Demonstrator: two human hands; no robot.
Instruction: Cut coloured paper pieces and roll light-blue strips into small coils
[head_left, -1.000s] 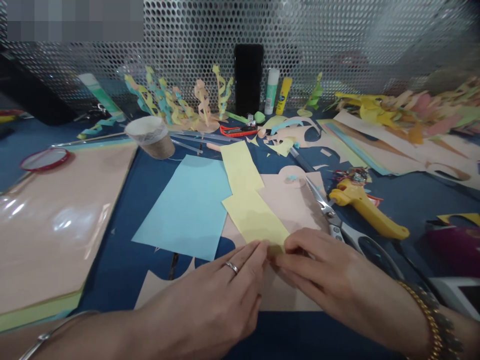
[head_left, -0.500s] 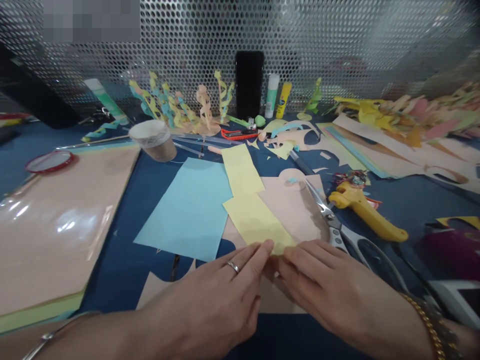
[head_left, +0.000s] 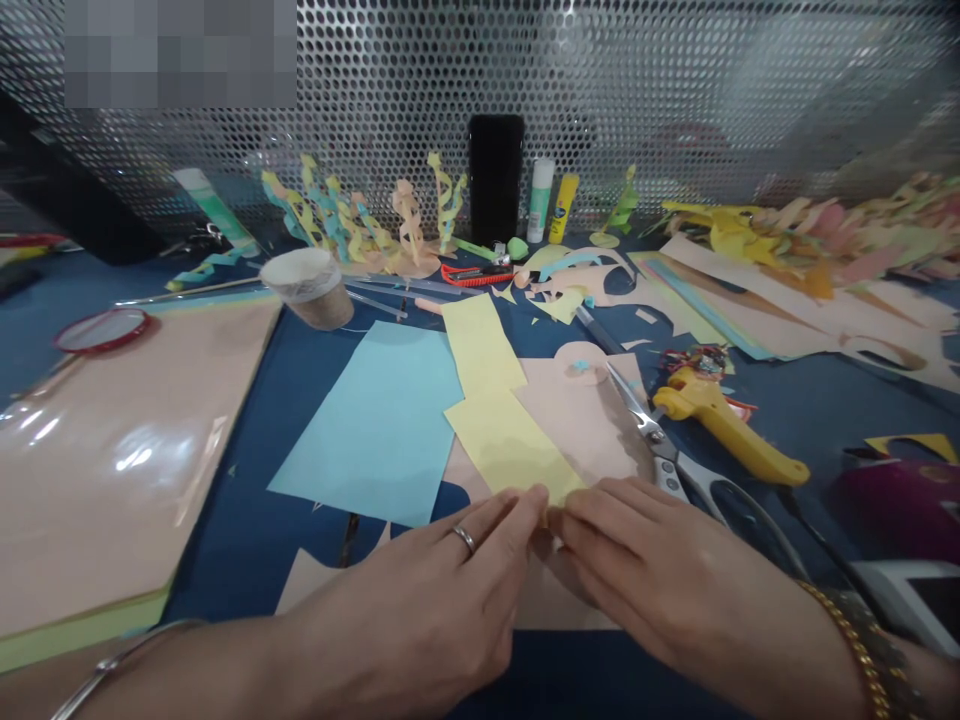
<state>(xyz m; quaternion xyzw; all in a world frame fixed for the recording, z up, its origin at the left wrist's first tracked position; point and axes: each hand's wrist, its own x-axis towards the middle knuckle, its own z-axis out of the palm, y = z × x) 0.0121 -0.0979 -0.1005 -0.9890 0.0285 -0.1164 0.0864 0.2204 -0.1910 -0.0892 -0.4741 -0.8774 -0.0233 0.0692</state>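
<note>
Both hands pinch the near edge of a yellow paper strip (head_left: 510,440), side by side. My left hand (head_left: 442,580), wearing a ring, has thumb and fingers closed on the left part of that edge. My right hand (head_left: 660,570) grips the right part, its fingers bent together; the thumbs are mostly hidden. The strip's far end overlaps a second yellow paper piece (head_left: 484,340). Left of it lies a light blue paper sheet (head_left: 375,420). Pale pink paper (head_left: 592,430) lies underneath. Close to my right hand rest large scissors (head_left: 667,450), blades pointing away.
A yellow glue gun (head_left: 727,425) lies at right. A paper cup (head_left: 307,290), a black phone (head_left: 496,180), glue sticks (head_left: 541,200) and curled paper decorations (head_left: 409,220) stand farther back. A plastic-wrapped paper stack (head_left: 135,450) fills the left. A perforated metal panel (head_left: 390,90) rises behind.
My fingers have drawn slightly closer together on the strip's near edge, and a little less of that edge shows between them. The view has shifted slightly; the other things lie as before.
</note>
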